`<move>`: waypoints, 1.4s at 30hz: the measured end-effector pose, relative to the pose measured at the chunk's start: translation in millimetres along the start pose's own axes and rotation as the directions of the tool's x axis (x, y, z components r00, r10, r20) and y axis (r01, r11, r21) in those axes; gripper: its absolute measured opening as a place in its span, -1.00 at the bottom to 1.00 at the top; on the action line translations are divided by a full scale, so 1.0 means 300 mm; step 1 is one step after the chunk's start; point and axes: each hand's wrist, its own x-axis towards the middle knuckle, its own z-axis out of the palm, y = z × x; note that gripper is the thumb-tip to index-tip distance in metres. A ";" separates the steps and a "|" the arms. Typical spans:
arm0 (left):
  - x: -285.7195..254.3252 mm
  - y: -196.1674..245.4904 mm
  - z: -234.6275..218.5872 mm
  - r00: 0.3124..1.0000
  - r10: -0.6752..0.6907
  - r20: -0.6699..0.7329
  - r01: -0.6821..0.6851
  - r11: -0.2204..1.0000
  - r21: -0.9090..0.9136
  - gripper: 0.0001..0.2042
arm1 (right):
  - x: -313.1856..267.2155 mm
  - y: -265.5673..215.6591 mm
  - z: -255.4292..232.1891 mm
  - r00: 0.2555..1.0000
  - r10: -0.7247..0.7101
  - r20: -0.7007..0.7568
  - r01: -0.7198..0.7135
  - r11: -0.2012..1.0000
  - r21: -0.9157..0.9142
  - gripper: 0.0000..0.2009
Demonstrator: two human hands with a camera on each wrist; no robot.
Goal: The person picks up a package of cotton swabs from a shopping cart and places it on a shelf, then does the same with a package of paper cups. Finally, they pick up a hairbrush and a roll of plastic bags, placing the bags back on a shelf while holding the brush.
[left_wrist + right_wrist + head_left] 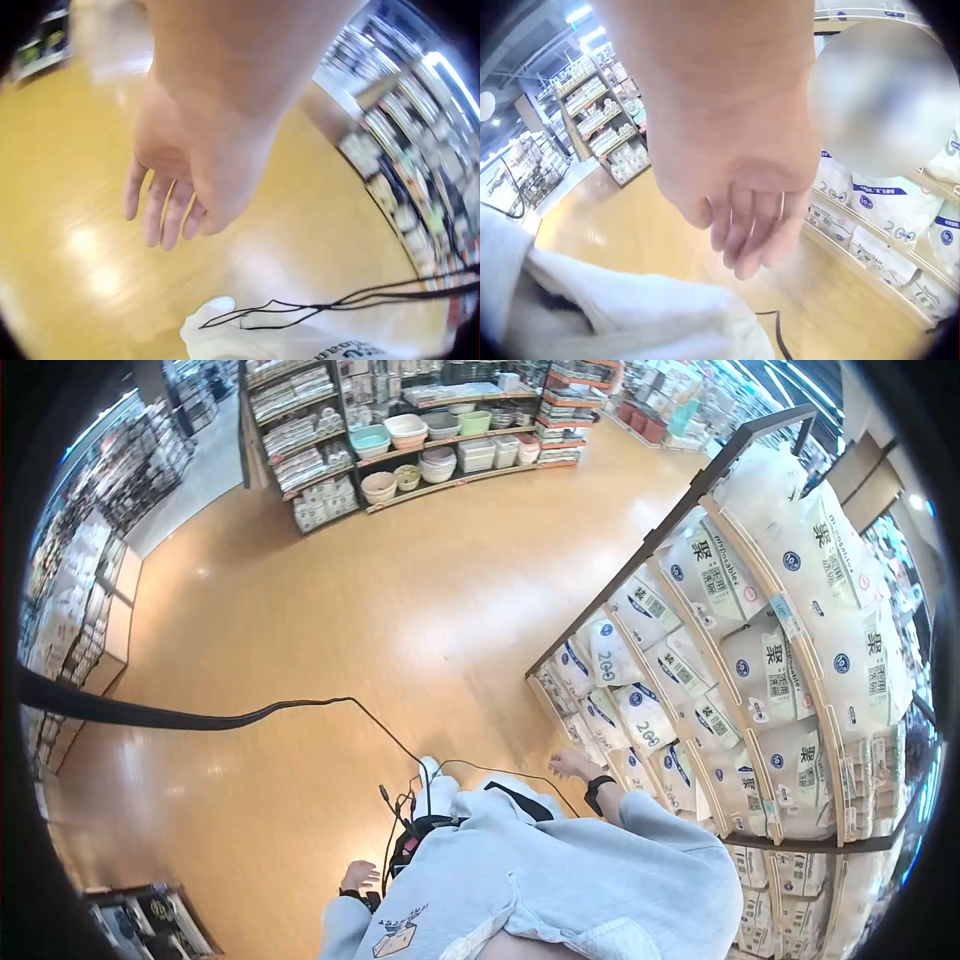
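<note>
My left hand (360,876) hangs low beside the body, over the wooden floor (300,610). In the left wrist view its fingers (172,214) droop, loosely bent, with nothing in them. My right hand (575,764) is held out on the other side, near a shelf rack (640,582) of white plastic packs (640,715). The right wrist view shows that hand's fingers (750,232) relaxed and bare, apart from the packs behind. Black cables (400,800) run across the front of the light grey hoodie (560,860).
Shelves with colourful basins and bins (440,460) stand across the aisle. More stocked shelving (90,590) lines the left side. A dark box-like display (155,920) sits at the lower left. One thick black cable (200,712) crosses from the left edge.
</note>
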 end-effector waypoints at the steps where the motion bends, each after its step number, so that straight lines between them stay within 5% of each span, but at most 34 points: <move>1: 0.068 0.150 -0.076 0.996 0.075 -0.052 -0.067 0.986 0.151 -0.75 | 0.039 -0.033 -0.030 0.999 -0.036 -0.040 0.039 0.997 0.072 -0.76; 4: 0.185 0.652 -0.288 0.944 0.307 -0.123 -0.234 0.883 0.408 -0.74 | 0.141 -0.121 -0.073 0.989 -0.037 -0.146 0.081 0.950 0.302 -0.76; 7: 0.317 1.144 -0.428 0.905 0.408 -0.121 -0.325 0.847 0.421 -0.75 | 0.266 -0.180 -0.122 0.979 0.128 -0.158 -0.048 0.900 0.434 -0.77; 10: 0.428 1.575 -0.490 0.807 0.589 -0.039 -0.517 0.738 0.434 -0.77 | 0.435 -0.179 -0.133 0.976 0.189 -0.111 -0.108 0.856 0.506 -0.75; 13: 0.468 1.944 -0.479 0.756 0.655 0.005 -0.507 0.581 0.636 -0.77 | 0.672 -0.116 -0.171 0.976 0.218 0.025 -0.194 0.807 0.558 -0.78; 15: 0.445 2.108 -0.479 0.798 0.602 0.030 -0.474 0.596 0.648 -0.76 | 0.816 -0.125 -0.253 0.922 0.309 0.233 -0.385 0.681 0.623 -0.84; 16: 0.443 2.227 -0.469 0.823 0.564 0.058 -0.465 0.614 0.638 -0.76 | 0.858 -0.135 -0.333 0.922 0.299 0.244 -0.372 0.516 0.772 -0.90; 18: 0.417 2.397 -0.449 0.861 0.508 0.015 -0.402 0.663 0.631 -0.75 | 0.991 -0.167 -0.507 0.944 0.266 0.195 -0.322 0.614 0.720 -0.89; 20: 0.408 2.584 -0.463 0.906 0.423 0.000 -0.329 0.703 0.631 -0.74 | 1.116 -0.202 -0.697 0.971 0.232 -0.049 -0.166 0.811 0.561 -0.84; 22: 0.434 2.719 -0.430 0.952 0.297 -0.072 -0.200 0.783 0.589 -0.73 | 1.200 -0.269 -0.923 0.962 0.263 -0.074 -0.136 0.698 0.703 -0.78; 23: 0.467 2.784 -0.445 0.963 0.270 -0.010 -0.212 0.778 0.591 -0.72 | 1.246 -0.289 -1.033 0.959 0.219 -0.178 -0.051 0.755 0.654 -0.76; 28: 0.550 3.217 -0.222 0.977 0.211 -0.026 -0.155 0.790 0.593 -0.73 | 1.334 -0.433 -1.547 0.878 0.223 -0.423 0.160 0.697 0.699 -0.75; 32: 0.799 3.670 -0.034 0.983 0.125 0.136 -0.185 0.667 0.722 -0.71 | 1.480 -0.299 -1.731 0.843 0.332 -0.424 0.087 0.693 0.716 -0.76; 34: 0.865 3.900 0.070 0.976 0.155 0.156 -0.217 0.564 0.797 -0.70 | 1.540 -0.245 -1.757 0.874 0.380 -0.304 0.025 0.589 0.808 -0.77; 37: 0.955 4.330 0.277 0.948 0.223 0.225 -0.316 0.609 0.727 -0.71 | 1.536 -0.243 -1.948 0.813 0.522 -0.256 0.065 0.355 0.933 -0.77; 40: 1.049 4.791 0.494 0.969 0.009 0.247 -0.227 0.431 0.873 -0.75 | 1.508 -0.214 -2.156 0.747 0.587 -0.313 0.231 0.212 0.950 -0.77; 42: 1.093 5.073 0.744 0.960 0.167 0.226 -0.242 0.078 0.967 -0.75 | 1.506 -0.209 -2.231 0.708 0.621 -0.337 0.326 0.136 0.935 -0.77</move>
